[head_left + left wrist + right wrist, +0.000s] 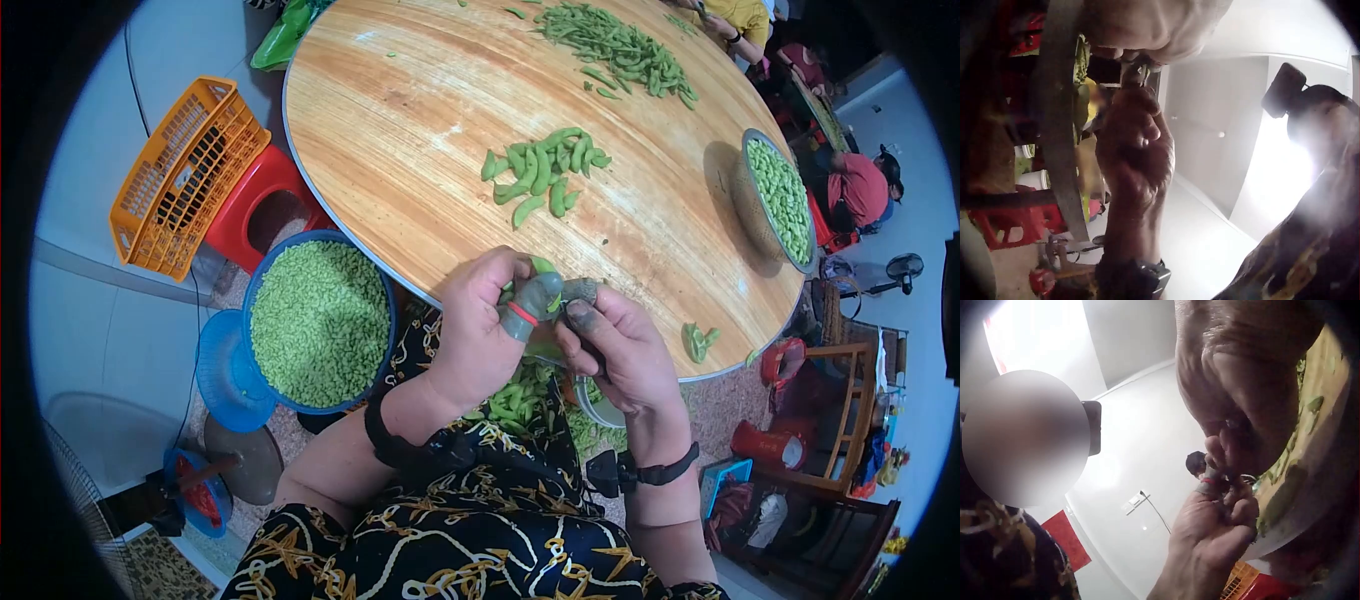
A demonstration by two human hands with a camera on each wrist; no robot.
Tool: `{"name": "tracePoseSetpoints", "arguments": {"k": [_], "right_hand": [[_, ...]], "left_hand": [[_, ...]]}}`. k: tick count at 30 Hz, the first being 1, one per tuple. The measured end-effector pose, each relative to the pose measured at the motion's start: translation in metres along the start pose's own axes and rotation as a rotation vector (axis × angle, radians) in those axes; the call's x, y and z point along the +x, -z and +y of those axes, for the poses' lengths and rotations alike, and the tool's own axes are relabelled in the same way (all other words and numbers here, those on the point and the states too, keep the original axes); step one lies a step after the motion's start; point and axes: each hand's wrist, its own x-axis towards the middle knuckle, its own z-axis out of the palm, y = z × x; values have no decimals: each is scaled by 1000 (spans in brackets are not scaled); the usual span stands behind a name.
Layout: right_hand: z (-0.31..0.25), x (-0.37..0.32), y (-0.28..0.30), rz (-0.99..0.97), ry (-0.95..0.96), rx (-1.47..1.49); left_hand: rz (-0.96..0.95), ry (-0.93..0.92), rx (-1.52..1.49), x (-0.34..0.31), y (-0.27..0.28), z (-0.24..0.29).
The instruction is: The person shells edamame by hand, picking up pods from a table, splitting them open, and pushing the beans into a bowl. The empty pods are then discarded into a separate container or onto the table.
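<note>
Above the near edge of the round wooden table, my left hand (475, 325) grips a green soybean pod (543, 266). Its thumb wears a grey cover with a red band (522, 314). My right hand (632, 350) meets it from the other side, thumb and forefinger pinching at the same pod, which the fingers mostly hide. Dark grey shows on those fingertips. In the left wrist view the right hand (1135, 140) reaches up to the left one; the right wrist view shows the left hand (1210, 534) against the right fingertips. Several whole pods (540, 170) lie loose just beyond.
A larger pod heap (625, 50) lies farther across the table (400, 150). A metal bowl (750, 205) of shelled beans stands at right, near an empty-looking hull (700, 342). Lower left is a blue basin (388, 350) full of beans; more pods (515, 400) sit below the hands.
</note>
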Motion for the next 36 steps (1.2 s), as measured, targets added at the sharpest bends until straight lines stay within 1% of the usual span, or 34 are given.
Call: {"name": "tracePoseSetpoints", "arguments": {"k": [1, 3, 4, 6, 7, 9, 10, 12, 13, 15, 16, 18, 19, 21, 22, 24, 25, 26, 28, 29, 31, 32, 34, 35, 36], "right_hand": [[-1, -1, 0, 1, -1, 2], [-5, -3, -1, -32, -100, 222], [-4, -3, -1, -32, -101, 222], [-1, -3, 0, -38, -93, 183], [1, -2, 1, -36, -93, 183], [6, 0, 0, -9, -7, 65], [7, 1, -1, -8, -7, 66], [9, 1, -3, 53, 68, -128], [8, 1, -4, 54, 68, -127], [5, 0, -6, 51, -2, 158], [4, 0, -4, 50, -2, 159], [5, -1, 2, -27, -87, 304], [7, 0, 2, -26, -87, 305], [10, 1, 3, 5, -30, 225], [11, 1, 2, 6, -31, 223], [12, -1, 0, 246, 193, -475], [15, -1, 4, 264, 283, -656], [16, 0, 6, 265, 283, -656], [16, 2, 9, 251, 288, -499], [12, 1, 12, 251, 288, -499], [2, -2, 18, 127, -32, -67], [4, -2, 19, 127, -31, -66], [8, -1, 21, 33, -43, 128], [8, -1, 22, 32, -43, 128], [8, -2, 24, 23, -47, 41]], "left_hand": [[-1, 2, 1, 0, 0, 0], [-5, -131, 30, 2, 0, 0], [-4, -130, 30, 2, -1, 0], [40, 15, -96, 2, -4, 0], [39, 16, -96, 2, -4, -1], [28, -15, 13, 0, -4, -3], [26, -13, 13, 0, -3, -4], [-85, 23, 41, -1, 0, -5], [-86, 23, 41, 0, 1, -4], [-209, 235, -256, 4, 3, 1], [-209, 236, -255, 5, 5, -1], [-316, 424, -605, 6, 9, -5], [-316, 425, -605, 6, 9, -4], [-254, 514, -638, 7, 7, 3], [-253, 515, -640, 7, 3, 3], [-178, 121, -139, 7, -6, 4], [-170, 157, -117, 8, -5, 5], [-170, 157, -117, 8, -5, 5], [-223, 173, -79, 9, -2, 2], [-224, 173, -79, 9, 0, 2], [-366, 250, -148, 10, 6, 0], [-367, 250, -147, 11, 7, 1], [-408, 413, -317, 12, 10, 3], [-408, 413, -317, 12, 11, 2], [-415, 432, -389, 12, 11, 0]]}}
